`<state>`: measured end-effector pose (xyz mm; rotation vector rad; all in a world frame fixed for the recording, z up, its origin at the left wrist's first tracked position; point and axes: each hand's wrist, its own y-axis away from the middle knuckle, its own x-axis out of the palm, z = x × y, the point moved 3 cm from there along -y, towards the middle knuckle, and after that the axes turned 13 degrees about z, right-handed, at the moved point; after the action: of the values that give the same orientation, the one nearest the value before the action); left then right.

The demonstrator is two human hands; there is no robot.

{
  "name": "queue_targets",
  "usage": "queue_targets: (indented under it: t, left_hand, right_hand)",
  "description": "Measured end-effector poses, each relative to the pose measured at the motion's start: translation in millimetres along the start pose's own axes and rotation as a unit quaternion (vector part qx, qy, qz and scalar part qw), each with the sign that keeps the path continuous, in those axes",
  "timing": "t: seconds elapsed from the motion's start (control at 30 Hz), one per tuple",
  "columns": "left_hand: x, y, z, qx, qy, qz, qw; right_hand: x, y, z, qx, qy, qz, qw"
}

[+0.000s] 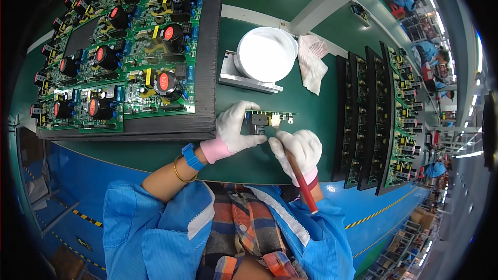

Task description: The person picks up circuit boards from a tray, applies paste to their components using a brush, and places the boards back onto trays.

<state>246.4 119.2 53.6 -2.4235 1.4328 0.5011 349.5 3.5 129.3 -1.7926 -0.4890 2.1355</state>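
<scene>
My left hand (231,128), in a white glove with a pink cuff, grips a small green circuit board (261,120) by its left end. The board is tilted up on edge, and its black and yellow components face me. In my right hand (302,150), also gloved in white, is a brush with a red handle (306,191), held like a pen. Its handle slants down toward me, while the pale tip meets or nearly meets the components near the board's middle. Fingers partly hide the brush's lower part.
Left of my hands, a black tray (206,93) carries rows of circuit boards. Beyond them, a white round tub (267,54) rests on a metal stand (249,81), beside a crumpled cloth (313,62). Several black board-filled racks (369,124) stand at right. A white post (332,2) rises behind.
</scene>
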Motion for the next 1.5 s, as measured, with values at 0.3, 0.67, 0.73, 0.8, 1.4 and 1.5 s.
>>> queue_targets:
  t: [0.3, 0.67, 0.73, 0.8, 1.4, 1.5]
  left_hand:
    - [-1, -1, -2, -0.018, 0.012, 0.02, 1.0]
    - [-1, 0, 2, -0.025, 0.017, 0.03, 0.999]
    - [-2, 1, 2, -0.019, 0.02, 0.033, 0.999]
    - [-1, 1, 3, -0.023, 0.02, 0.034, 0.999]
    - [0, 0, 0, -0.007, 0.011, 0.015, 1.0]
    - [0, 2, 3, -0.011, 0.017, 0.006, 1.0]
  right_hand:
    - [-27, 14, -21, 0.129, -0.166, -0.02, 0.978]
    - [-22, 11, -70, 0.292, -0.442, 0.095, 0.843]
    - [-21, 9, -70, 0.293, -0.418, 0.113, 0.852]
    - [-23, 7, -70, 0.275, -0.406, 0.111, 0.865]
    - [-17, 3, -26, 0.042, -0.043, -0.038, 0.997]
    - [-12, 1, -18, 0.022, 0.038, 0.001, 0.999]
